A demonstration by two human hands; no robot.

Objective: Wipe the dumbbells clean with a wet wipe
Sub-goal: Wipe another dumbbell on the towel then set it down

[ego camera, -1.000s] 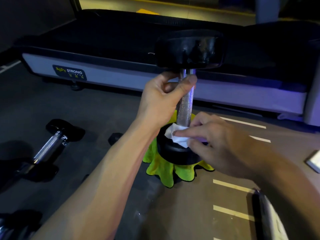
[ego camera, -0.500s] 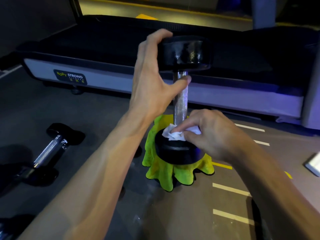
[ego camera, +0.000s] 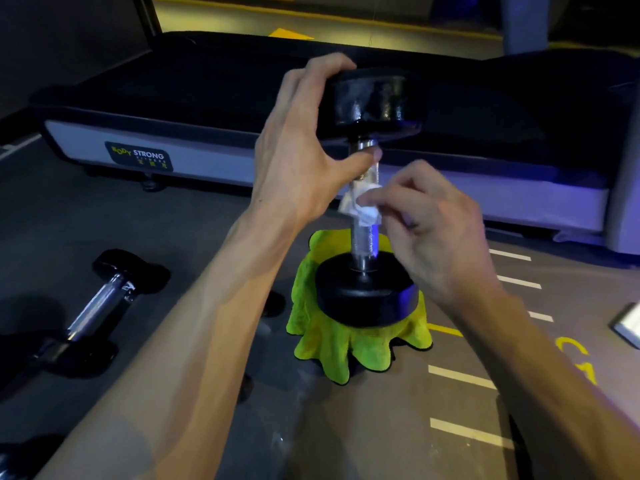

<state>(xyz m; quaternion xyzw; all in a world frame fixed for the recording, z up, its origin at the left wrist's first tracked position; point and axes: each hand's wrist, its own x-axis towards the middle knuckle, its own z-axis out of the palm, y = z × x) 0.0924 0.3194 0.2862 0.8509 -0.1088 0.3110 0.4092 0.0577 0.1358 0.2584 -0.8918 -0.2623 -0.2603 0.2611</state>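
Note:
A black dumbbell [ego camera: 367, 296] with a chrome handle stands upright on a yellow-green cloth [ego camera: 332, 348] spread on the floor. My left hand [ego camera: 298, 150] grips its upper head, fingers curled over the top edge and thumb against the handle just below. My right hand [ego camera: 429, 223] pinches a crumpled white wet wipe [ego camera: 360, 209] against the middle of the handle. The lower head rests on the cloth.
A second dumbbell [ego camera: 100, 299] lies on the dark floor at the left. Another dark dumbbell head [ego camera: 17, 459] shows at the bottom left corner. A treadmill base [ego camera: 207, 157] runs across the back. A white flat object [ego camera: 628, 323] sits at the right edge.
My right hand lifted the wipe from the lower head up onto the handle. My left hand moved from the handle up to the upper head.

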